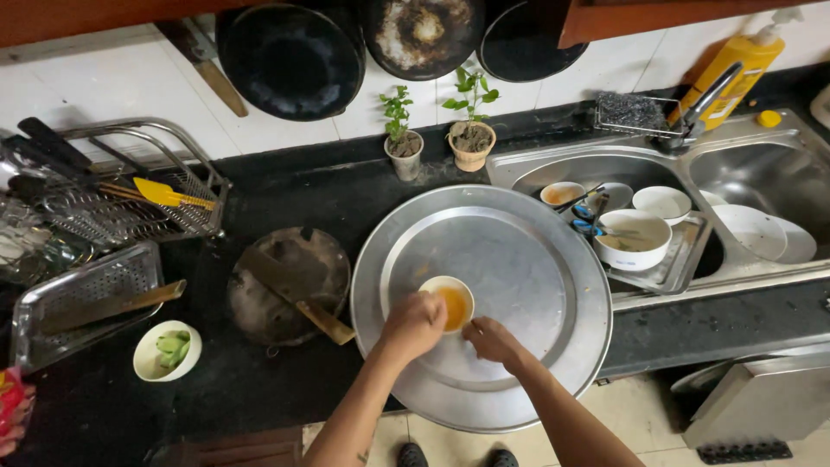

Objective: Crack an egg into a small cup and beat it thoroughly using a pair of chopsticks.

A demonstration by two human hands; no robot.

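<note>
1. Small white bowl (pixel 449 303) with orange-yellow liquid sits on the big round metal tray (pixel 519 259), near its front-left middle.
2. Left hand (pixel 413 324) is over the bowl's left rim, fingers curled; looks closed on the rim, but the grip itself is hidden, so can't confirm.
3. Right hand (pixel 491 339) is just beside the bowl's lower right edge, fingers bent narrow, fingertips at or touching the rim.
4. Tray rests on the dark worktop (pixel 259 190) and overlaps the sink (pixel 761 182) edge.
5. Left of tray: round wooden chopping board (pixel 285 285) with a cleaver (pixel 290 290) lying on it.
6. Further left: white bowl of green pieces (pixel 167 350), perforated metal tray (pixel 82 303).
7. Sink holds several used white bowls (pixel 635 238).
8. Two small potted plants (pixel 471 130) stand against the wall.
</note>
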